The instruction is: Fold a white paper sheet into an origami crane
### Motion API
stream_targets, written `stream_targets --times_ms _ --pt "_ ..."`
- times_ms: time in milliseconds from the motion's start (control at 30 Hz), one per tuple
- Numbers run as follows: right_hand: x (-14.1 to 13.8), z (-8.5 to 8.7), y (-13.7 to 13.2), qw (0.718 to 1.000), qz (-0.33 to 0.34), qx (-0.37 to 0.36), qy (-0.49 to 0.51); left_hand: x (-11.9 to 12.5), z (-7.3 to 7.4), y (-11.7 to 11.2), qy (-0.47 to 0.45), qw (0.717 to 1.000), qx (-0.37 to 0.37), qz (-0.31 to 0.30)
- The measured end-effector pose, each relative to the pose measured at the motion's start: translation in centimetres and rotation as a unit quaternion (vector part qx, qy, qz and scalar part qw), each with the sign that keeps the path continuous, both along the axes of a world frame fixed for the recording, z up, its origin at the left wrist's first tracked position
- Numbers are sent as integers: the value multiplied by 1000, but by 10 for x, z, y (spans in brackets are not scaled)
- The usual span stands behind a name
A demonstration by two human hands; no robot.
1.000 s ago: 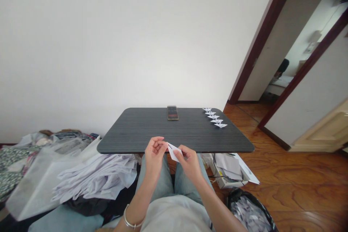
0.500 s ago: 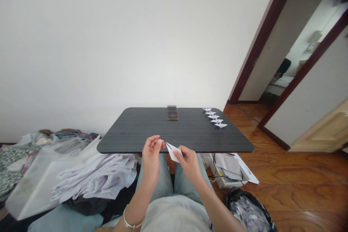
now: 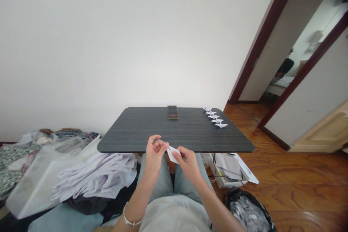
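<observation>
A small piece of folded white paper, roughly diamond-shaped with a slit down its upper part, is held over my lap at the table's near edge. My right hand grips its right side between thumb and fingers. At the paper's upper left point, my left hand pinches the narrow tip with thumb and forefinger; its other fingers are partly raised. Several folded white paper cranes stand in a slanting row on the right of the dark table.
A phone-like dark rectangular object lies at the table's back middle. White cloth is heaped at left. Below right are a box of papers and a black bag of paper scraps. Through the doorway, a person is partly visible.
My left hand has moved slightly right and closed on the paper's tip, which it was just short of before. My right hand keeps its hold, nearly still.
</observation>
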State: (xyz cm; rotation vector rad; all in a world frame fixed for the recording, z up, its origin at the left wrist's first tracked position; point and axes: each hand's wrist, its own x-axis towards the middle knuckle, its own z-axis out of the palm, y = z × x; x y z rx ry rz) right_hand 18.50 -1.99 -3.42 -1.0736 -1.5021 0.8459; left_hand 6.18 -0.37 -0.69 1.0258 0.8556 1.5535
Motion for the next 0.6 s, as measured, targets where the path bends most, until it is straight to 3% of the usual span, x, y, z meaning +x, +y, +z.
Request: stream_targets --times_ms 300,467,600 --pt "-1 -3 1 1000 -2 -12 -9 -2 -5 4 -50 998 -41 -18" --pt "-1 -4 2 1000 -11 -10 -6 -3 -4 2 -3 998 -34 -59" --pt "-2 -2 2 1000 -5 -8 -12 0 -3 0 12 999 -15 -34"
